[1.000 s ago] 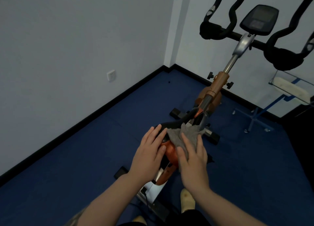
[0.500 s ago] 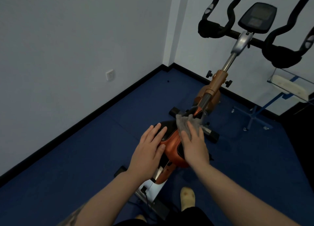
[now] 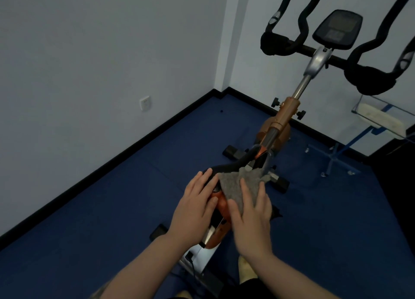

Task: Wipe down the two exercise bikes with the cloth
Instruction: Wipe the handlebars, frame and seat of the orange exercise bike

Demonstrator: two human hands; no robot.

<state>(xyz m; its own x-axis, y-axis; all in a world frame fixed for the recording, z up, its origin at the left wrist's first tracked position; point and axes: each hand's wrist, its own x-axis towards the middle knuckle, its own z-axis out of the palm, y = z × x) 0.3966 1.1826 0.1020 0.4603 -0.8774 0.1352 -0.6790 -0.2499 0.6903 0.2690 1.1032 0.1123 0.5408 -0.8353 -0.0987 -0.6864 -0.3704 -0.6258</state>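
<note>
Blue flooring [image 3: 112, 231] fills the lower part of what we see, meeting pale walls [image 3: 89, 51] at a black skirting strip, with a white socket [image 3: 145, 103] low on the left wall. On this floor stands an orange and black exercise bike [image 3: 283, 116], which we look down on from above its rear end; its black handlebars [image 3: 283, 43] and a dark console [image 3: 336, 29] rise at the upper right, on a silver post set in an orange sleeve. To the right of it we see a clear tray on a blue-legged stand [image 3: 381, 116]. Lower down, our two forearms reach in over the orange body of the bike. Our left hand [image 3: 193, 209] lies flat with straight fingers on the black and orange housing, holding nothing. Our right hand [image 3: 251, 218], fingers also straight and spread, presses a grey cloth [image 3: 238, 184] against the frame just beside the left hand; the cloth's far edge lies against the base of the silver post.
</note>
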